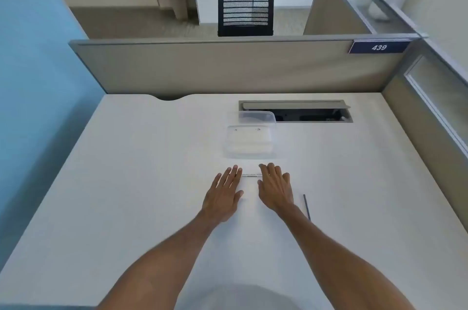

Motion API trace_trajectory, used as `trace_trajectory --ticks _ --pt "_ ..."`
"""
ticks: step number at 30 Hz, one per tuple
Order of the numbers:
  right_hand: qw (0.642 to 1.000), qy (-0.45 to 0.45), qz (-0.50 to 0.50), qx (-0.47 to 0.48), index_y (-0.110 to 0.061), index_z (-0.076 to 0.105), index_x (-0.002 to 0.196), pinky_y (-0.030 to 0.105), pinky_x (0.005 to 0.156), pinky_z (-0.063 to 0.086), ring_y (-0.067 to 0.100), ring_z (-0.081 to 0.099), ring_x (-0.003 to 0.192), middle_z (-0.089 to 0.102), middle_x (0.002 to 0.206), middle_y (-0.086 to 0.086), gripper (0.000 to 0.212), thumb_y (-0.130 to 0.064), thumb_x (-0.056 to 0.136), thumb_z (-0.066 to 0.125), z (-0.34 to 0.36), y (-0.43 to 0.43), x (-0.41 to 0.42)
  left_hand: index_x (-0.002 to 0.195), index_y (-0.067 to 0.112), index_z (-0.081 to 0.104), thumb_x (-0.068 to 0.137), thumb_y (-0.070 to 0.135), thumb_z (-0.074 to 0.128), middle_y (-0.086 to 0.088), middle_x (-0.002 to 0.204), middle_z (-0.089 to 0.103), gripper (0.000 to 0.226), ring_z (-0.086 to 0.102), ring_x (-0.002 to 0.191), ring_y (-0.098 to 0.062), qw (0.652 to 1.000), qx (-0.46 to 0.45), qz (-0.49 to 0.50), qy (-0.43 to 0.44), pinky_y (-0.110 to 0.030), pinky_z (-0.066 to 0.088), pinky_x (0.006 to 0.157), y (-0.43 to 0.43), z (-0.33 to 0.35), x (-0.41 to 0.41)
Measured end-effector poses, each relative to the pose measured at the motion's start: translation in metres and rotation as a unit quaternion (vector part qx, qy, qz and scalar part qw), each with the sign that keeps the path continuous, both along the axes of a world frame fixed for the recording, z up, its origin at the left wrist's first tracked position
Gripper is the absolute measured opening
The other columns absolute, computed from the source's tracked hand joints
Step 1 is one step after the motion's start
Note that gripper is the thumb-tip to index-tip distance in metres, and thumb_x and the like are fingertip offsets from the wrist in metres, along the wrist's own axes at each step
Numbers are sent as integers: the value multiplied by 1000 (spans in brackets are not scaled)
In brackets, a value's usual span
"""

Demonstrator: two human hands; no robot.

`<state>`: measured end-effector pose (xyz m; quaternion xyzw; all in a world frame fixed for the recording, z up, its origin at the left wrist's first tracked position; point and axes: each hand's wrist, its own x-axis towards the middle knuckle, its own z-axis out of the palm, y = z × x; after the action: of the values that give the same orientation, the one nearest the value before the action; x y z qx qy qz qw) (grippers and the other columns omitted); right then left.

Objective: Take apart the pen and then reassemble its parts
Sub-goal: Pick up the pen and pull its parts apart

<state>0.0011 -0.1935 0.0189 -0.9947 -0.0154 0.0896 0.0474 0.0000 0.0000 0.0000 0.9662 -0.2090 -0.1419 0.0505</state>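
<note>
A thin clear pen barrel [251, 175] lies crosswise on the white desk [126, 183], between my two hands. My left hand [224, 192] rests flat, fingers spread, its fingertips at the barrel's left end. My right hand [274, 189] lies flat too, its fingers over the barrel's right end. Neither hand grips anything. A dark thin refill [307, 206] lies on the desk just right of my right wrist, pointing away from me.
A clear plastic lid [249, 145] lies flat beyond my hands, with a clear box [257, 117] behind it. An open cable hatch [296, 111] is set in the desk's far part. Grey partitions [228, 66] bound the far and right sides.
</note>
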Motion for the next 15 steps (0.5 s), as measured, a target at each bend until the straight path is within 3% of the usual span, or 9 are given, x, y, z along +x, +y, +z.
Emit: trace_trajectory --ticks 11,15 --pt "999 23 -21 -9 -17 47 154 41 110 45 26 50 140 46 153 2 41 -18 112 46 -7 2 14 177 17 -7 120 42 18 1 186 -14 67 -5 175 -18 999 31 11 22 -40 5 141 2 -12 4" --pt "999 27 -22 -13 -16 52 143 40 106 47 26 53 134 52 144 3 34 -9 109 50 -12 2 14 177 17 -7 120 43 18 1 186 -13 68 -5 175 -18 999 31 8 33 -41 5 141 2 -12 4"
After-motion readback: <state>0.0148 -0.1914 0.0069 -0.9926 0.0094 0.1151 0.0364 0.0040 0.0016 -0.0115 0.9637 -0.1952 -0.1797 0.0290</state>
